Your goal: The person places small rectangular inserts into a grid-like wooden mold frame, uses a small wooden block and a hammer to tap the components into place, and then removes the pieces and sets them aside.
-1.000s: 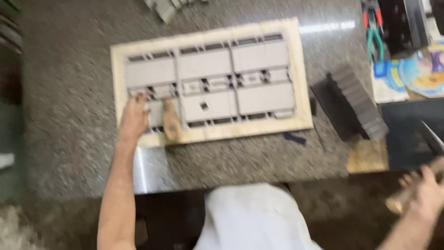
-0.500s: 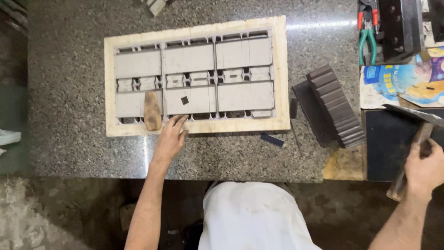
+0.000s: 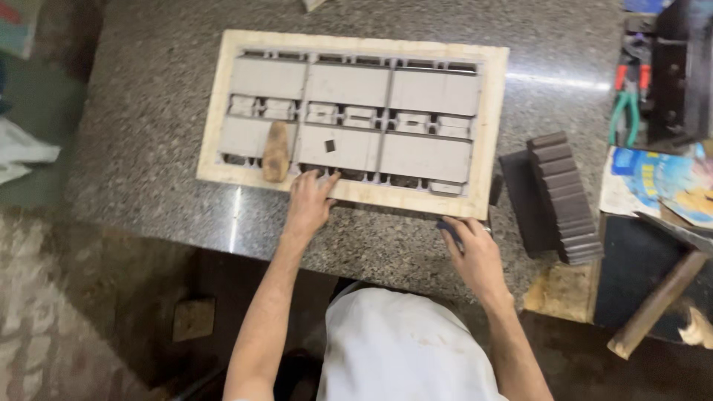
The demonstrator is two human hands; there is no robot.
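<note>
A wooden frame [image 3: 494, 134] filled with grey blocks [image 3: 349, 85] lies flat on the speckled stone countertop [image 3: 148, 111], toward its far side, its long near edge facing the person. The left hand [image 3: 308, 204] rests on that near edge, about a third of the way along from the frame's left corner, fingers spread and their tips touching the rim and the grey pieces just inside; it is clamped on nothing. The right hand [image 3: 475, 252] lies on the countertop just in front of the frame's near right corner, fingers loosely bent over a small dark piece [image 3: 448, 225] there; whether it grips the piece I cannot tell.

Inside the frame, toward its near left corner, a rounded wooden block [image 3: 275, 151] lies across the grey blocks and the rim. A small dark square [image 3: 330, 145] sits on a grey block near the middle.

Just beside the frame's right edge lies a dark ridged stack of strips [image 3: 564, 197]. Farther right, at the countertop's right edge, are pliers [image 3: 624, 104] with red and green handles. A hammer [image 3: 661, 297] lies off the near right corner, its wooden handle pointing toward the person.
</note>
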